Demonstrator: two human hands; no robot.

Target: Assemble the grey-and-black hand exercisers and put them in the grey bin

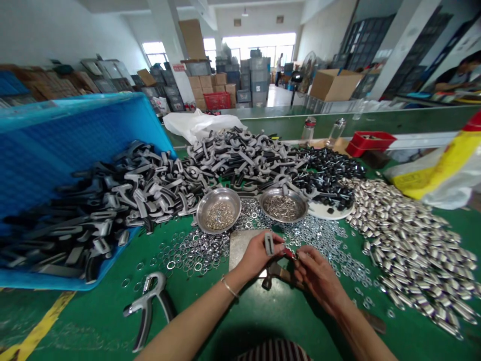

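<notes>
My left hand point(261, 250) is closed around a grey handle piece point(269, 243) with a long slot, held above a flat metal plate point(237, 246). A small red piece point(289, 253) shows between my two hands; which part it belongs to is unclear. My right hand point(315, 271) has its fingers pinched close to that red piece, and what they hold is too small to name. Below the hands lies a hammer point(267, 281), its handle partly hidden under my right hand. An assembled spring hand gripper point(152, 306) rests on the table at left.
A blue crate point(150, 115) spills grey-black handles point(233, 155). Two steel bowls point(199, 210) point(302, 213) hold small metal parts. Metal rings point(195, 250), nuts point(326, 240), black knobs point(330, 168) and silvery cylinders point(413, 235) lie in heaps. A red bin point(370, 144) and bottles point(308, 131) stand behind.
</notes>
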